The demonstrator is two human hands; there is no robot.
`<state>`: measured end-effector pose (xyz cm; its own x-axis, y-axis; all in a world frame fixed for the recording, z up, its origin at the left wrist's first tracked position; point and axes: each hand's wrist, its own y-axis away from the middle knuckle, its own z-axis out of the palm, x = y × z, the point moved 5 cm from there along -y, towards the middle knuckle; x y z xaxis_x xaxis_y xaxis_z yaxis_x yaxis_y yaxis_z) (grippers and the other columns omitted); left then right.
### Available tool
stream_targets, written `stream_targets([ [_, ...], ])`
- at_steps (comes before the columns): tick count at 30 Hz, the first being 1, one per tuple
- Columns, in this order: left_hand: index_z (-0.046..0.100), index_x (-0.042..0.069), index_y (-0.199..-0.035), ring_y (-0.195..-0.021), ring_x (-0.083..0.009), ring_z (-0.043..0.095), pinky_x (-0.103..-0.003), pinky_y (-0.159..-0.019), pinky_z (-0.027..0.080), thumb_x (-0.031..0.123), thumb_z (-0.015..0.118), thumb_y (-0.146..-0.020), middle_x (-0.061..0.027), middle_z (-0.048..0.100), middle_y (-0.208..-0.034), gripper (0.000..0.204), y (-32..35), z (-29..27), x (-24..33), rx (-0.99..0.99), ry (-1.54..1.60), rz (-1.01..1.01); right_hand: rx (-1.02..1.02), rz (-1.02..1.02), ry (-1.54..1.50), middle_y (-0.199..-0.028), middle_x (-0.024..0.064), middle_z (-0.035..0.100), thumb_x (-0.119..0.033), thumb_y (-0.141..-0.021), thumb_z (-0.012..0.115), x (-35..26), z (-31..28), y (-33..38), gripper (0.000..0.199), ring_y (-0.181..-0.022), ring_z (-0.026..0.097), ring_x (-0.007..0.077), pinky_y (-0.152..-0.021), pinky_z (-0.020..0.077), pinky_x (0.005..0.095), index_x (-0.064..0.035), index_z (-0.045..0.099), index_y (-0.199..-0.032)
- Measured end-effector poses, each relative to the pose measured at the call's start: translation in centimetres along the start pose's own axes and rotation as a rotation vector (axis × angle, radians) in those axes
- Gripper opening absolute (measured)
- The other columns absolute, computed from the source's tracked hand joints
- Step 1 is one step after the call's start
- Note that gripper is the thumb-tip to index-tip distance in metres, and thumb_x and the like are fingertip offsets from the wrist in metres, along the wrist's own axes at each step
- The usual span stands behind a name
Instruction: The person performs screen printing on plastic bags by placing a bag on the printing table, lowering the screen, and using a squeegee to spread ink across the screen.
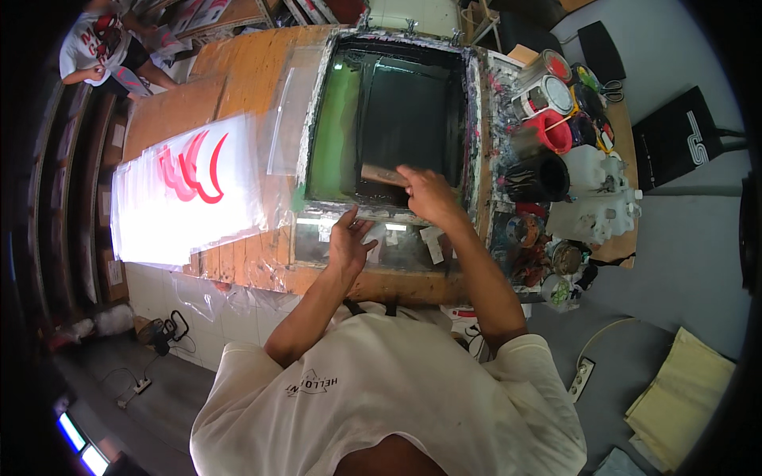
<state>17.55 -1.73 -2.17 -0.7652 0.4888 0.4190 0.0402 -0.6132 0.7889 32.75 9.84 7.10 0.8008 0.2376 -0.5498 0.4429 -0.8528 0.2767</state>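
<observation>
In front of me lies a screen-printing frame [315, 131] with paint-stained edges. Dark ink covers most of its mesh [413, 103], and a green strip shows along the left side. My right hand [431, 195] is closed round the right end of a wooden-handled squeegee [381, 174], held crosswise over the near part of the mesh. At the near edge of the frame is my left hand [349, 239], its fingers apart and holding nothing; whether the fingertips touch the rim I cannot tell. Below the frame's near edge is a glossy, glass-like surface [313, 246].
Printed white sheets [143, 214] with red curved shapes are piled on the wooden table [246, 71] at left. Ink cans [548, 95], a dark pot [540, 176] and translucent jugs [599, 210] crowd the right side. Another person [103, 47] stands at the far left.
</observation>
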Motion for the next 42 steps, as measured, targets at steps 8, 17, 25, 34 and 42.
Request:
stream_targets([
  [8,0.049,0.007,-0.113,-0.126,-0.0298,0.046,-0.066,-0.107,0.028,0.029,0.049,-0.090,-0.0146,0.048,-0.124,0.032,-0.3,-0.5,-0.5,-0.004,-0.007,0.032,0.324,-0.182,0.228,-0.116,0.0121,0.066,0.001,-0.072,0.062,-0.1,5.5,3.4,0.048,-0.105,0.062,0.0297,-0.091,0.0418,0.0529,-0.0100,0.063,-0.118],
  [17,0.050,0.011,-0.107,-0.123,-0.0282,0.050,-0.059,-0.101,0.034,0.020,0.053,-0.085,-0.0110,0.053,-0.119,0.025,0.4,-1.0,-0.7,0.066,0.051,0.047,0.520,-0.183,0.355,-0.115,0.0131,0.065,0.001,-0.077,0.062,2.6,1.7,-7.6,0.042,-0.114,0.059,0.0286,-0.100,0.0363,0.0552,-0.0086,0.062,-0.118],
  [25,0.053,0.012,-0.099,-0.121,-0.0333,0.051,-0.061,-0.095,0.043,0.027,0.047,-0.097,-0.0141,0.055,-0.116,0.016,0.0,-1.3,-1.1,0.067,0.067,0.044,0.450,-0.015,0.350,-0.099,0.0134,0.072,-0.007,-0.080,0.061,8.2,-7.5,-22.9,0.036,-0.096,0.069,0.0359,-0.088,0.0477,0.0567,-0.0175,0.068,-0.114],
  [34,0.050,0.012,-0.112,-0.119,-0.0333,0.054,-0.056,-0.099,0.042,0.030,0.050,-0.097,-0.0106,0.057,-0.113,0.023,1.7,-1.1,0.5,-0.065,0.013,0.126,-0.003,-0.104,0.077,-0.097,0.0181,0.070,-0.001,-0.082,0.058,0.1,-5.1,-5.4,0.038,-0.091,0.067,0.0409,-0.077,0.0536,0.0514,-0.0119,0.060,-0.119],
  [42,0.049,0.006,-0.109,-0.108,-0.0312,0.062,-0.050,-0.104,0.042,0.011,0.053,-0.086,-0.0113,0.060,-0.107,0.024,5.7,4.3,5.8,-0.296,0.020,0.229,0.402,-0.212,0.370,-0.103,0.0131,0.061,-0.009,-0.074,0.062,-6.8,-5.6,5.5,0.040,-0.091,0.061,0.0330,-0.079,0.0421,0.0466,-0.0065,0.058,-0.114],
])
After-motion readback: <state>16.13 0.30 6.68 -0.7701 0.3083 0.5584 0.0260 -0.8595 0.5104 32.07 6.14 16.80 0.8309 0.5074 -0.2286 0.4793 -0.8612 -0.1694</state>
